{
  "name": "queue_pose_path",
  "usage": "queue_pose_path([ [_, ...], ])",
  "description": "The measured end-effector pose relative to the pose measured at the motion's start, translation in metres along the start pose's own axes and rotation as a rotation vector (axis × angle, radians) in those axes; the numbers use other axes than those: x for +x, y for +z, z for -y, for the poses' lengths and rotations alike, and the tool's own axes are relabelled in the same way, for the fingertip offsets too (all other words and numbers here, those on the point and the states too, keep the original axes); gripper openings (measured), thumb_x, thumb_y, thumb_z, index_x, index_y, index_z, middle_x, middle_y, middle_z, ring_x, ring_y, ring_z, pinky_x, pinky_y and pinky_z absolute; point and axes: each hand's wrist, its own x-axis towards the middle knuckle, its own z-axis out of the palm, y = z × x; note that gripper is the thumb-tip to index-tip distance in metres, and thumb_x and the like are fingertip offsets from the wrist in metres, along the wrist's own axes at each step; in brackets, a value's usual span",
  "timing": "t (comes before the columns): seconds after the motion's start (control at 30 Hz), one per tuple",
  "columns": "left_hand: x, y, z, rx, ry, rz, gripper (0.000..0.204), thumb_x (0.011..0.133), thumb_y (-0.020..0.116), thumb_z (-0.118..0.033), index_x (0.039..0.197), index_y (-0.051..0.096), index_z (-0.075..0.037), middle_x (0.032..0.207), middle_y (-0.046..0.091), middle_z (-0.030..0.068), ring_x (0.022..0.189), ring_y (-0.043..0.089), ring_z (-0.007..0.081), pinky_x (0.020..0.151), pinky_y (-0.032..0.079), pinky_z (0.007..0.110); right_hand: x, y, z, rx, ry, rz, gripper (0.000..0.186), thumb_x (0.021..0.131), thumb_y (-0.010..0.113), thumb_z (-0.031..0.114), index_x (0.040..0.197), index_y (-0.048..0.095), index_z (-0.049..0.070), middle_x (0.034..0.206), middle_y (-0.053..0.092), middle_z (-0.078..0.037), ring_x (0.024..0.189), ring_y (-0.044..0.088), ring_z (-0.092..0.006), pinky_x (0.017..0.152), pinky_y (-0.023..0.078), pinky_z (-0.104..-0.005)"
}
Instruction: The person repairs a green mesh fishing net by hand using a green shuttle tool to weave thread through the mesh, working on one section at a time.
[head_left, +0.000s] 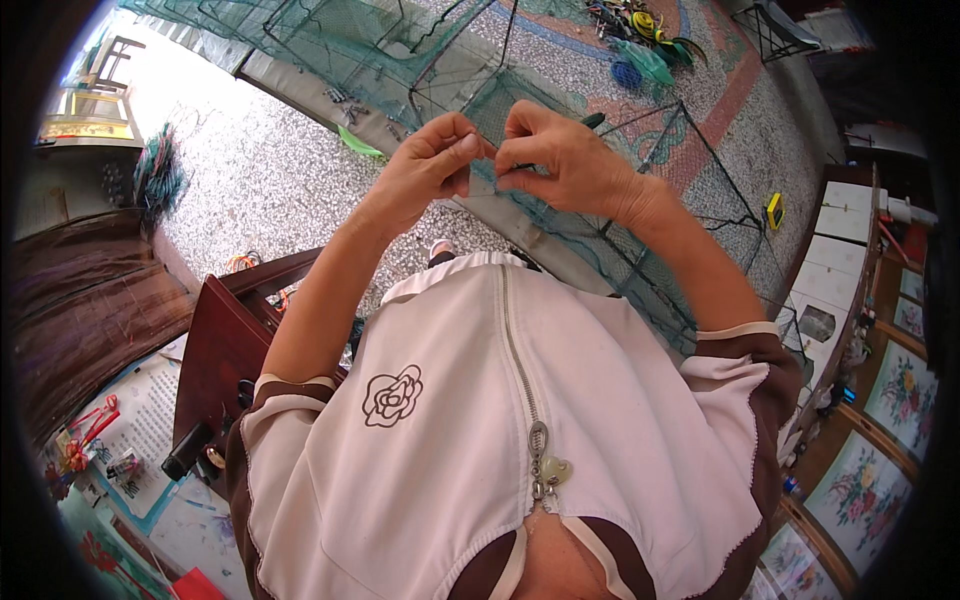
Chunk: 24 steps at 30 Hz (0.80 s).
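My left hand [432, 165] is raised in front of me, thumb and fingertips pinched together; what they hold is too small to make out. Close beside it, fingertips nearly meeting, my right hand [565, 162] is closed in a pinch. A slim dark green tool [594, 121] sticks out behind the right hand's knuckles and seems to be held in it; its kind is not clear. Below and beyond both hands spreads green netting [450, 85] on thin black frames [715, 150], like a folding net trap. Any thread between the fingers is too fine to see.
A bright green scrap [358, 142] lies on the speckled floor. Farther off is a heap of cords and coloured bits [645, 50]. A yellow box-like item [775, 211] lies right. Dark red wooden furniture [225, 345] stands at my left, white drawers [835, 240] at right.
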Motion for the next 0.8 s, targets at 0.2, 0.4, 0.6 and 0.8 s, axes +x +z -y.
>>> queue_pose_path([
  [0.2, 0.011, -0.008, 0.003, -0.033, -0.066, 0.033, 0.017, 0.103, 0.057, -0.027, 0.101, 0.057, -0.010, 0.096, 0.064, -0.0032, 0.068, 0.050, 0.0027, 0.059, 0.042, 0.018, 0.002, 0.018, 0.022, -0.200, -0.204, -0.288, 0.014, 0.078, 0.076, 0.020, 0.086, 0.065, 0.016, 0.095, 0.060, 0.000, 0.097, 0.058, -0.0205, 0.090, 0.040, -0.0401],
  [0.4, -0.005, 0.017, -0.006, -0.047, 0.074, -0.030, 0.017, 0.099, 0.064, -0.020, 0.101, 0.058, -0.005, 0.089, 0.061, -0.0038, 0.086, 0.056, 0.0027, 0.074, 0.047, 0.019, 0.034, 0.030, 0.092, 0.302, -0.260, -0.288, 0.013, 0.085, 0.073, 0.021, 0.087, 0.062, 0.013, 0.080, 0.064, -0.004, 0.081, 0.063, -0.0245, 0.075, 0.048, -0.0375],
  [0.6, -0.026, 0.043, -0.020, 0.759, 0.274, 0.060, 0.030, 0.089, 0.066, -0.002, 0.117, 0.058, -0.010, 0.106, 0.053, 0.0154, 0.099, 0.059, 0.0329, 0.084, 0.050, 0.040, 0.032, -0.058, 0.113, 0.742, -0.208, -0.424, 0.020, 0.101, 0.056, 0.022, 0.097, 0.059, 0.003, 0.074, 0.059, -0.004, 0.062, 0.055, -0.0132, 0.061, 0.044, -0.0250],
  [0.8, -0.016, 0.011, -0.028, 0.431, 0.296, 0.146, 0.015, 0.098, 0.063, -0.012, 0.112, 0.065, -0.008, 0.115, 0.060, 0.0049, 0.089, 0.057, 0.0135, 0.078, 0.046, 0.028, -0.015, -0.155, 0.090, 1.141, -0.279, -0.739, 0.020, 0.101, 0.043, 0.009, 0.085, 0.048, -0.002, 0.064, 0.039, -0.003, 0.047, 0.032, -0.0098, 0.051, 0.030, -0.0228],
])
